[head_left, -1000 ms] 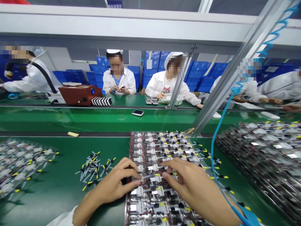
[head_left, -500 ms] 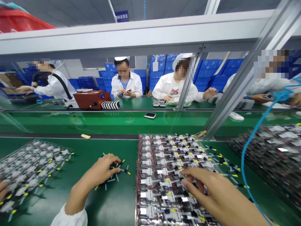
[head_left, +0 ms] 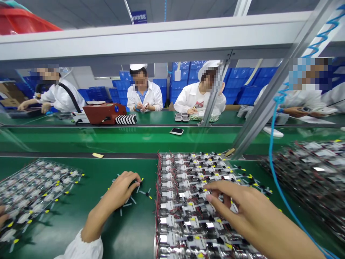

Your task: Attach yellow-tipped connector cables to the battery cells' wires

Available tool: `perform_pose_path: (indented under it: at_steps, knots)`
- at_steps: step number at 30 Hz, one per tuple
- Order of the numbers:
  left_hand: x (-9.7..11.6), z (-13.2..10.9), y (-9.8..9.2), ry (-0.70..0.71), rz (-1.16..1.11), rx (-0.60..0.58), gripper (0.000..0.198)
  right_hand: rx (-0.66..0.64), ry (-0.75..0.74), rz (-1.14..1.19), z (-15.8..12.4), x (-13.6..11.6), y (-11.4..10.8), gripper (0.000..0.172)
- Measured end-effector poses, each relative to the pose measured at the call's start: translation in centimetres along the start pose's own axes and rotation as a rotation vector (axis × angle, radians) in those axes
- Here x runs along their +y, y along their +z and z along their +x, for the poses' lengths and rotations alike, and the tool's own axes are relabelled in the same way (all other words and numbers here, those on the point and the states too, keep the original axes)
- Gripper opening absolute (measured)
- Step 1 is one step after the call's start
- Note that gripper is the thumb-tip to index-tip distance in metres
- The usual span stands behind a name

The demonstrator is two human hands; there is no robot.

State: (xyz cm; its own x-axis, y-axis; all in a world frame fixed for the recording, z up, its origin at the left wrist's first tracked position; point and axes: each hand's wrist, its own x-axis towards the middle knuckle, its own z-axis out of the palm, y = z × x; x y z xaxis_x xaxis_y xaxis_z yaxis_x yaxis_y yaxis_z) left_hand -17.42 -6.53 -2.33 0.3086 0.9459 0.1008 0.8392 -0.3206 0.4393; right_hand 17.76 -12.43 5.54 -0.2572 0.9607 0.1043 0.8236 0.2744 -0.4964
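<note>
My left hand (head_left: 122,189) is low over the green bench, thumb and forefinger closed on a small propeller-like part with a black hub and a yellow tip. Under and around the palm lie several more such parts, partly hidden. One loose propeller-like part (head_left: 147,194) with grey blades rests just right of the fingers. My right hand (head_left: 237,207) reaches over a clear plastic tray (head_left: 156,233) filled with rows of small motor-like units with red wires. Its thumb and forefinger pinch at a propeller-like part on one unit; the other fingers are curled underneath.
Another filled tray (head_left: 81,172) is at left, with a person's hand (head_left: 2,217) at its edge. Stacked trays (head_left: 318,180) stand at right behind a blue air hose (head_left: 272,154). A metal post (head_left: 265,97) slants across. Co-workers sit beyond a green strip holding a phone (head_left: 176,131).
My left hand has shifted slightly up and right among the loose parts. The right hand stays near the same row, its fingertips slightly higher and left. The blue hose has swung left.
</note>
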Motion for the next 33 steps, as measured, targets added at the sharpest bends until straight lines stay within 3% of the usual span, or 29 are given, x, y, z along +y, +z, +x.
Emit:
perform_pose_path:
  at_steps: [4,7,10,12,15,18,21,23,25,28,33]
  knots:
    - [0.7,0.3,-0.8,-0.024,-0.143,0.079,0.018,0.043,-0.121,-0.011,-0.1,-0.7,-0.4,0.028]
    - [2.8,0.3,-1.8,-0.046,-0.368,0.106,0.024,0.036,-0.323,-0.026,-0.2,-2.0,-0.3,0.033]
    - [6.7,0.4,-2.6,-0.022,-0.613,-0.059,0.021,-0.006,-0.528,-0.034,-0.2,-3.6,0.5,0.044]
    - [9.6,0.6,-2.6,0.037,-0.757,-0.212,0.017,0.001,-0.587,-0.043,-0.1,-4.4,1.2,0.043]
    - [12.4,1.3,-2.0,0.080,-0.999,-0.364,0.025,0.034,-0.556,-0.038,0.1,-4.8,2.0,0.027]
    - [12.8,2.1,-1.3,0.092,-1.138,-0.421,0.031,0.020,-0.490,0.017,0.2,-4.4,2.0,0.019]
    - [11.7,2.9,-0.8,0.153,-0.964,-0.330,0.026,0.009,-0.440,0.061,0.4,-3.7,1.5,0.015]
    - [10.5,3.2,-0.3,0.272,-0.645,-0.154,0.010,0.023,-0.387,0.067,0.7,-3.2,1.3,0.014]
    - [9.1,3.3,0.6,0.439,-0.297,-0.026,0.019,0.030,-0.331,0.059,1.0,-2.5,1.2,0.019]
    - [7.5,3.2,2.3,0.613,-0.007,-0.026,0.032,0.023,-0.266,0.034,1.4,-1.0,1.4,0.026]
    - [7.1,3.0,3.6,0.647,0.133,-0.050,0.038,0.009,-0.227,0.007,1.7,0.8,1.9,0.022]
